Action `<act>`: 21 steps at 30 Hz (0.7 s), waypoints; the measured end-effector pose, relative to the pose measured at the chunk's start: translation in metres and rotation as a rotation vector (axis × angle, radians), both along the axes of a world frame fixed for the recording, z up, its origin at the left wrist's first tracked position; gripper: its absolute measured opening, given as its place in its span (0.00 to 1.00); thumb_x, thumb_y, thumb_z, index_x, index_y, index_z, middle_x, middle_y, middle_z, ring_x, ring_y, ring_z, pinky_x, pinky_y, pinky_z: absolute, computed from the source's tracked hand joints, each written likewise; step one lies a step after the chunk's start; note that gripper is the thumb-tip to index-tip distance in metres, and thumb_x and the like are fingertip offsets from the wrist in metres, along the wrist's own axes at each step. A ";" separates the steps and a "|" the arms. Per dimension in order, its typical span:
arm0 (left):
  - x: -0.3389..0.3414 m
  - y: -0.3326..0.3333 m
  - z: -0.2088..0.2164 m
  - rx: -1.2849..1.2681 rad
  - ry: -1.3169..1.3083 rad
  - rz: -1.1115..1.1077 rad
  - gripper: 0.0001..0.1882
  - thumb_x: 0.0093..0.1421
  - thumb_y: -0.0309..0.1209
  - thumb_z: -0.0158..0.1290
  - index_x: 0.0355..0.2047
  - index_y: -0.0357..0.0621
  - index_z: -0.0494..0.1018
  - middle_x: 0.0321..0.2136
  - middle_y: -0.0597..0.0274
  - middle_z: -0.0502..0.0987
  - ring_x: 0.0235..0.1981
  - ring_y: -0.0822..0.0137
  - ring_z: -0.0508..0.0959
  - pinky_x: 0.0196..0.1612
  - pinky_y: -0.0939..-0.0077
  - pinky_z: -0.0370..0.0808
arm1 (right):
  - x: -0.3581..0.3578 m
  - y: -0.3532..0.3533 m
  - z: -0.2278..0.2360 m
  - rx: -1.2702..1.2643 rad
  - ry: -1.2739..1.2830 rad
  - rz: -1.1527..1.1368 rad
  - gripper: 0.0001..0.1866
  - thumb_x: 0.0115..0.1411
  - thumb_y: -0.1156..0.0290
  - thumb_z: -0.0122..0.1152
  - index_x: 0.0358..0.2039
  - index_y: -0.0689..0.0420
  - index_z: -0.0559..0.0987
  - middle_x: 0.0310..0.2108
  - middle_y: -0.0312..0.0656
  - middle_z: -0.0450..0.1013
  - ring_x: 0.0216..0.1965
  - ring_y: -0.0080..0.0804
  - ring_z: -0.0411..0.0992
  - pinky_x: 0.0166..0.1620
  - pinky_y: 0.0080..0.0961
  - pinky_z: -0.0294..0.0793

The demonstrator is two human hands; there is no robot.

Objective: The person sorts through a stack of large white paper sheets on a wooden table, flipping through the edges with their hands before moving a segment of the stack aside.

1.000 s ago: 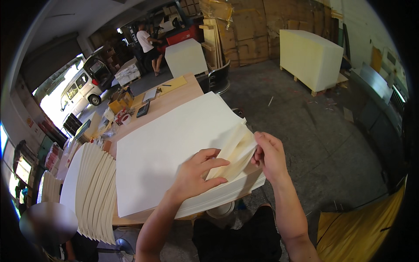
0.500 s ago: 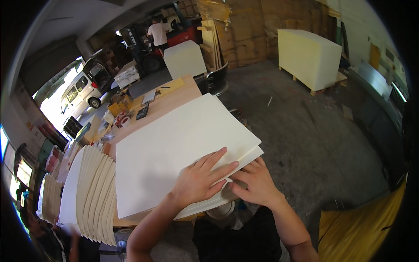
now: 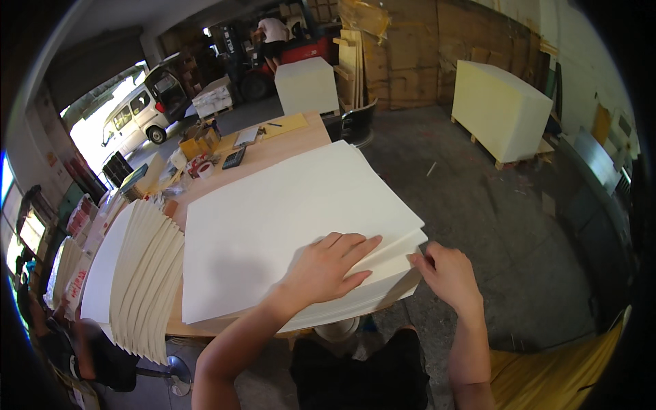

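A stack of large white paper sheets (image 3: 273,212) lies on the wooden table (image 3: 309,133) in front of me. My left hand (image 3: 328,268) rests on top of the stack near its front right edge, fingers extended across the paper. Under and beside those fingers the upper sheets stand slightly lifted and parted from the ones below. At the right corner, my right hand (image 3: 451,275) pinches the edge of the sheets between thumb and curled fingers; how many sheets it grips is hidden. Left of the stack sits a fanned pile of white sheets (image 3: 147,273).
A calculator (image 3: 234,158), a tape roll (image 3: 205,169) and a clipboard (image 3: 246,137) lie farther up the table. Beyond stand a chair (image 3: 359,124), pale pallet stacks (image 3: 502,109), a forklift (image 3: 294,56) with a person, and a van (image 3: 140,113). Another person (image 3: 89,352) is at lower left.
My right hand has moved right and away from my left hand, out to the sheets' corner. The upper sheets have spread apart there. The view has shifted slightly.
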State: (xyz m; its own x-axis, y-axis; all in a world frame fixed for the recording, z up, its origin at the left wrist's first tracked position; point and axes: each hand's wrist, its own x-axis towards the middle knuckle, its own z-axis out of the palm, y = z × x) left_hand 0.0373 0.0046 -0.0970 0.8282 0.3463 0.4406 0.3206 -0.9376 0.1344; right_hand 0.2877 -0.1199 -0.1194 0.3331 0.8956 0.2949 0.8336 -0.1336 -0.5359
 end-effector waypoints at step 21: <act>-0.007 0.009 0.009 -0.347 -0.106 -0.051 0.29 0.50 0.46 0.74 0.54 0.60 0.83 0.64 0.51 0.72 0.57 0.51 0.79 0.59 0.60 0.78 | -0.032 0.048 0.008 0.291 1.350 0.202 0.21 0.71 0.58 0.62 0.20 0.50 0.71 0.17 0.31 0.70 0.17 0.18 0.71 0.21 0.18 0.60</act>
State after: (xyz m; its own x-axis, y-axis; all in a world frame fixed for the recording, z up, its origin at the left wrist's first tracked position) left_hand 0.0308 0.0139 -0.0879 0.8044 0.4500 0.3878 0.2422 -0.8446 0.4776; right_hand 0.2555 -0.0715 -0.1116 0.3797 0.9244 0.0352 -0.3522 0.1797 -0.9185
